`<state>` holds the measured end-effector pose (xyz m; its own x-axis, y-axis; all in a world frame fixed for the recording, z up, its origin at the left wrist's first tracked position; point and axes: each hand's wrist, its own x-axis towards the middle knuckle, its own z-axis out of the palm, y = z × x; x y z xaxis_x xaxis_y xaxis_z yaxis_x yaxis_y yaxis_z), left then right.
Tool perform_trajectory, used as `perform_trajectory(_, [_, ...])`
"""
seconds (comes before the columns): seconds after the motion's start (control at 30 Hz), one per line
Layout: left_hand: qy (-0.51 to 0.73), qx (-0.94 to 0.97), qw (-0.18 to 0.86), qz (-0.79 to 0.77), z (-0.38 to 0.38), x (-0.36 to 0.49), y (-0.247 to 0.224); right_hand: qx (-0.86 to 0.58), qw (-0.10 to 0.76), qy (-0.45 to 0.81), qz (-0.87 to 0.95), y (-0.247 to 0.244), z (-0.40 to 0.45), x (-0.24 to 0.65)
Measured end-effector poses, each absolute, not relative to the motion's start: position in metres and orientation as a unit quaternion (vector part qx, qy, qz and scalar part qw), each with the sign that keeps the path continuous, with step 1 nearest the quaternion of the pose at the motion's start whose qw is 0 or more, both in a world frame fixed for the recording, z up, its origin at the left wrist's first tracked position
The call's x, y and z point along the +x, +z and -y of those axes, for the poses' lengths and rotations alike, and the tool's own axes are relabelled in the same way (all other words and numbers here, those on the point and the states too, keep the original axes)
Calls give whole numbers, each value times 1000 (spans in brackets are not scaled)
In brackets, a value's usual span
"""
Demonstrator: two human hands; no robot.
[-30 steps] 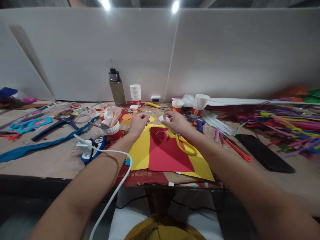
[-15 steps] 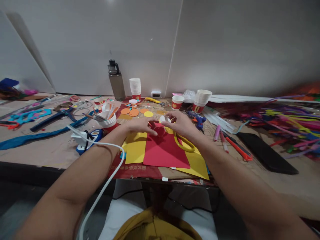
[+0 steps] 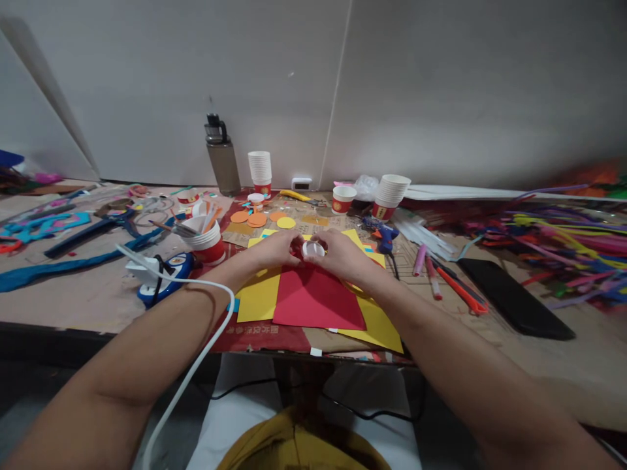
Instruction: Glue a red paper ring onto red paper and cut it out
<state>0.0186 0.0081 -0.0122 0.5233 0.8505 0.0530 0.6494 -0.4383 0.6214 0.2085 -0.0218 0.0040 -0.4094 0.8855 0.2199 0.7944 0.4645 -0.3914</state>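
Note:
Over the stacked coloured sheets my two hands meet, fingers curled inward. Between them is a small round white piece (image 3: 313, 249), its rim facing up; whether it is paper or a cap I cannot make out. My left hand (image 3: 283, 249) grips its left side, and a bit of red shows by those fingers. My right hand (image 3: 337, 253) pinches the right side. Below the hands lies a red sheet (image 3: 318, 300) on top of yellow sheets (image 3: 255, 294). A yellow scissor handle (image 3: 353, 288) is mostly hidden beneath my right wrist.
Left stand a paper cup of tools (image 3: 206, 247) and a blue-and-white power strip (image 3: 169, 281); its white cable crosses my left forearm. Orange discs (image 3: 257, 220), stacked cups (image 3: 392, 192) and a blue glue gun (image 3: 386, 236) lie beyond. A black phone (image 3: 514, 297) is right.
My hands have come closer together, and the white piece now sits between both. The red disc seen under my left hand is largely hidden, and my right wrist covers more of the scissors.

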Motion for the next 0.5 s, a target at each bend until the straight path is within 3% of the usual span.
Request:
perform_trajectory(0.13, [202,809,314,-454,-8,20,-16,-508,192,102,833,0,22,208])
perform_trajectory(0.5, [145,854,249,-434,-9,20,-14,-515,115,63,847,-4,24,208])
